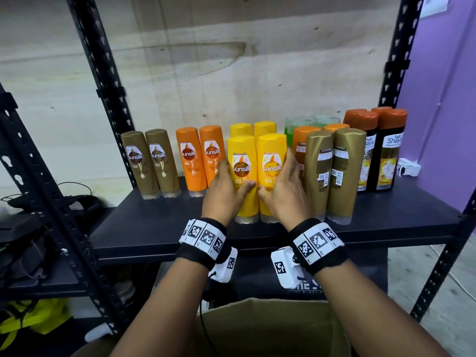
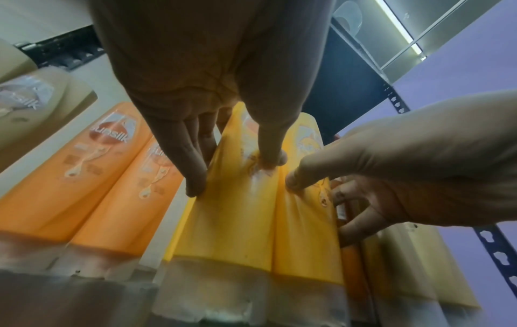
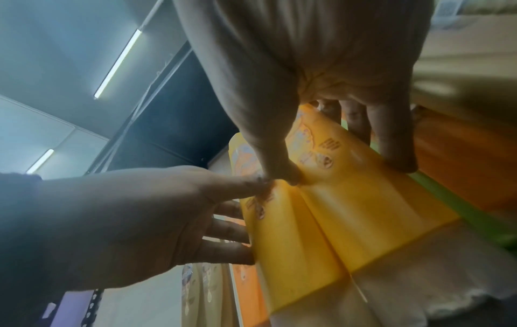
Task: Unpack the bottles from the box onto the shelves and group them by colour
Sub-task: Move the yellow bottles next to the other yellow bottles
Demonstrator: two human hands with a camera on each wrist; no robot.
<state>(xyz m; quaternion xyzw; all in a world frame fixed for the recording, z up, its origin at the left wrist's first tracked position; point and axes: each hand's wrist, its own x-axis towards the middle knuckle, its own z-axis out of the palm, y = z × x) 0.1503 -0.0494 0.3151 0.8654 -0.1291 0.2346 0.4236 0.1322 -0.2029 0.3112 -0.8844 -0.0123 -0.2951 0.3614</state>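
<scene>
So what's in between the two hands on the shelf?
Two yellow bottles, standing side by side and touching. The left hand grips the left one, the right hand the right one. The head view shows it best.

I see glossy, smooth plastic on the yellow bottles [image 1: 257, 176], with clear plastic caps at their bases. The shelf [image 1: 154, 228] looks matt black, its posts [image 1: 103, 73] painted metal. Behind stands pale, grainy plywood [image 1: 231, 60]; below, dull brown cardboard box [image 1: 270, 328].
</scene>
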